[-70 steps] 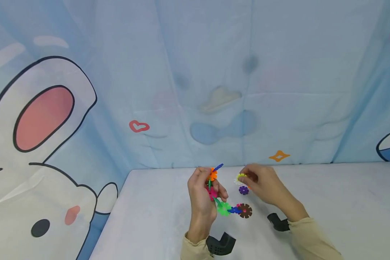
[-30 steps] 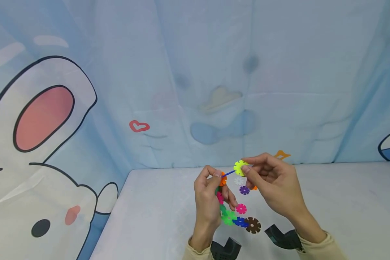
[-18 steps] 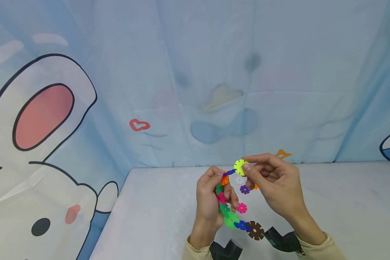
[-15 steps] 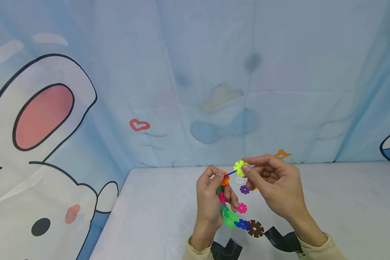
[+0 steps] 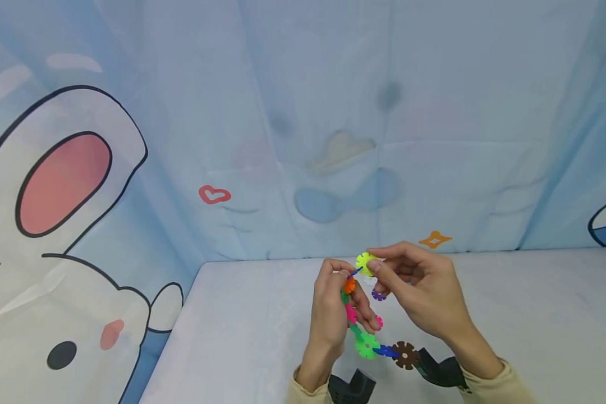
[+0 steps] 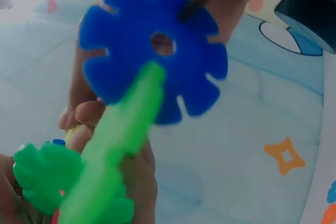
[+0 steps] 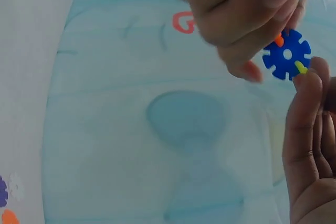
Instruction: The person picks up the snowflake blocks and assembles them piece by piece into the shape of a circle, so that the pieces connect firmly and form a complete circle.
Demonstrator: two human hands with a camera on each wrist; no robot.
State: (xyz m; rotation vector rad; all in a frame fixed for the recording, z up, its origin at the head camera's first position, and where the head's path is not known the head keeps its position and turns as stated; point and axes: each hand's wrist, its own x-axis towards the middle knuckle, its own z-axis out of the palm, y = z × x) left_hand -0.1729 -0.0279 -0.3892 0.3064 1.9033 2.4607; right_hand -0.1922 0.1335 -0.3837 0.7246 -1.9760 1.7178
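While the left hand (image 5: 328, 314) pinches the upper part of a chain of notched discs near the orange disc (image 5: 349, 286), the right hand (image 5: 426, 292) grips a yellow disc (image 5: 362, 262) between thumb and finger, as the head view shows. The yellow disc is above the table (image 5: 247, 331), against the upper blue disc (image 5: 356, 271). Below the left fingers, the chain runs to the light green disc (image 5: 367, 345), the lower blue disc (image 5: 384, 351) and the brown disc (image 5: 405, 356).

In the left wrist view, the light green disc meets the lower blue disc on its edge; it is blurred, so I cannot tell how deep it sits.

In the right wrist view, the upper blue disc is between both hands, with orange at one side and yellow at another notch. I judge these discs to be thin plastic: light, rather stiff, smooth, not very fragile, but their joints could twist. It would be best to hold them by the flat faces, close to the joint, leaving the notch free.
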